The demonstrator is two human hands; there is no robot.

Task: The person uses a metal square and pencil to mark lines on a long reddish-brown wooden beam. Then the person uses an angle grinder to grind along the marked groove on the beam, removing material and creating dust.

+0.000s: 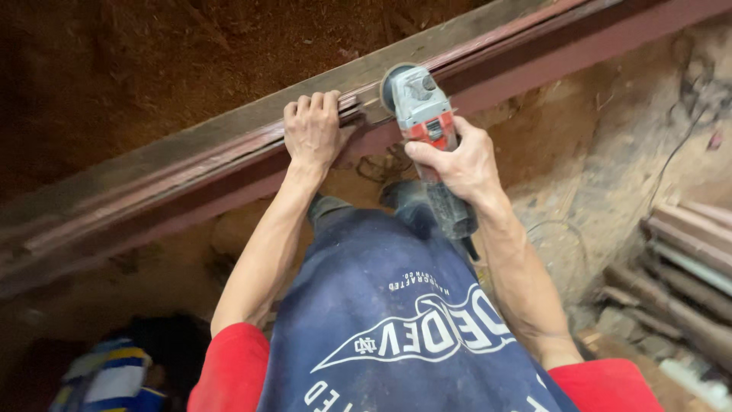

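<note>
A long reddish-brown wooden beam runs diagonally from lower left to upper right. My left hand lies flat on top of it, fingers curled over its far edge. My right hand grips the body of a grey and red angle grinder. The grinder's disc end rests against the beam, just right of my left hand. A dark blue apron with white print and red sleeves fill the lower middle of the view.
Sawdust-covered ground spreads beyond the beam. A stack of long wooden pieces lies at the right. A thin cable trails over the dusty floor. A blue, white and yellow sack sits at lower left.
</note>
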